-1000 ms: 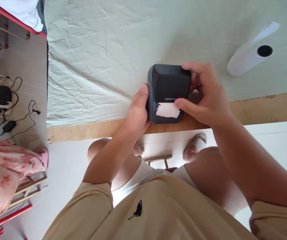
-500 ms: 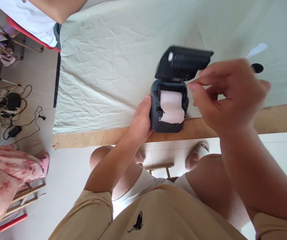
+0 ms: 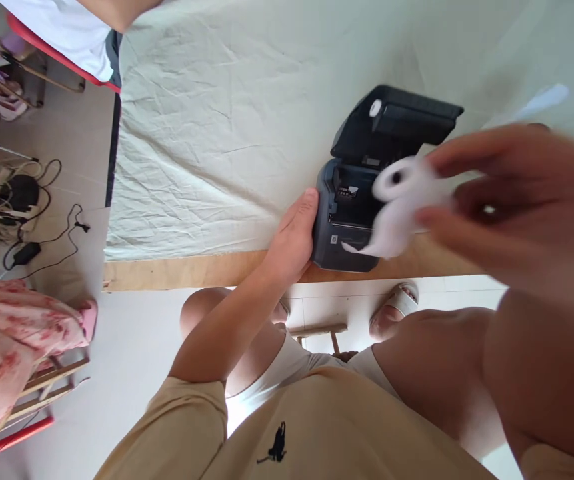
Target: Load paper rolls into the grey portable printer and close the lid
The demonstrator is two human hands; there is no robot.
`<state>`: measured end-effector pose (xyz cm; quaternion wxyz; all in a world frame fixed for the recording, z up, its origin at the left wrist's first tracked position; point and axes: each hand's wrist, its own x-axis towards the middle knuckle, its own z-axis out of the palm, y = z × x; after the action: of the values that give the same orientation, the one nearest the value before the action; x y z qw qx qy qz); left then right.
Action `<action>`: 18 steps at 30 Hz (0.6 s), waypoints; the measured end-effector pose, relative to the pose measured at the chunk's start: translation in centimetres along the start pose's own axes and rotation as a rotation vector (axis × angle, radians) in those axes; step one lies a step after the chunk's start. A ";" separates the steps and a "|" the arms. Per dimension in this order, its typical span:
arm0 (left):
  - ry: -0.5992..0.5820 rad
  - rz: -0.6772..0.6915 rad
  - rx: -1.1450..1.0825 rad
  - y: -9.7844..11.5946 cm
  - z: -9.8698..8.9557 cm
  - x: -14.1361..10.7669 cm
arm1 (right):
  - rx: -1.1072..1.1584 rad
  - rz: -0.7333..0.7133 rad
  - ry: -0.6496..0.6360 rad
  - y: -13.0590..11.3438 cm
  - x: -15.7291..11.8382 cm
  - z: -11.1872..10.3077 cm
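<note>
A small dark portable receipt printer (image 3: 344,250) stands at the table's front edge with its lid (image 3: 407,123) swung up. Its paper compartment is bare inside. My left hand (image 3: 294,233) grips the printer's left side, thumb along the edge and the other fingers mostly hidden. Just right of the compartment, my right hand (image 3: 497,200), blurred by motion, pinches a white paper roll (image 3: 409,193). The roll's torn loose end hangs over the printer's front. The fingers behind the roll are partly hidden.
A pale green cloth (image 3: 217,133) covers the wooden table (image 3: 167,273). A white paper scrap (image 3: 547,100) lies at the right. Another person's arm (image 3: 117,10) is at the upper left. Cables and a black adapter (image 3: 27,253) lie on the floor at left.
The paper roll has come out of the printer and moved right in my right hand. The printer has shifted slightly right and turned, with my left hand still on it.
</note>
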<state>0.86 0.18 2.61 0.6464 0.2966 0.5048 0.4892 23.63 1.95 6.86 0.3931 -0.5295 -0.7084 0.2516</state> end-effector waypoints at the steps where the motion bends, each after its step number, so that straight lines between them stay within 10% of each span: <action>1: 0.013 -0.014 -0.016 0.0 0.1 0.0 | 0.149 0.049 0.134 0.8 0.1 -0.3; 6: 0.076 -0.119 -0.046 0.4 0.4 0.1 | 0.225 0.242 0.403 5.6 1.5 0.7; 18: 0.112 -0.198 -0.029 1.4 -0.2 -0.4 | -0.259 0.161 0.029 6.4 0.9 1.7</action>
<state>0.19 0.26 3.87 0.6667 0.2081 0.5597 0.4460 25.65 4.87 1.19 0.3100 -0.6343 -0.6846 0.1810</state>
